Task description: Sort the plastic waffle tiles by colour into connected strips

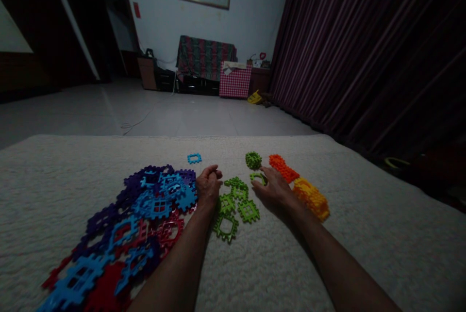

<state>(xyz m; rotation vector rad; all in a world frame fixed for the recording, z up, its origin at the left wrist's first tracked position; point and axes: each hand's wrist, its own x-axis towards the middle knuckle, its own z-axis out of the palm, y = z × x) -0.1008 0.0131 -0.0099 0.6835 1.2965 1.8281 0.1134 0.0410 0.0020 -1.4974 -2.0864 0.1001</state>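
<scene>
My right hand has its thumb and fingers around a green openwork building tile, which rests on or just above the pale quilted cover. Just beyond it sits a small stack of green tiles. My left hand lies between the mixed pile and the loose green tiles, fingers curled in, with nothing visible in them. Several loose green tiles with toothed edges, some with window openings, lie between my two hands. Left of my left hand spreads a heap of blue tiles, purple tiles and red tiles.
Right of my right hand lie a row of orange tiles and a stack of yellow tiles. A single light-blue frame tile lies beyond the heap. The quilted cover ends at a tiled floor; a dark curtain hangs on the right.
</scene>
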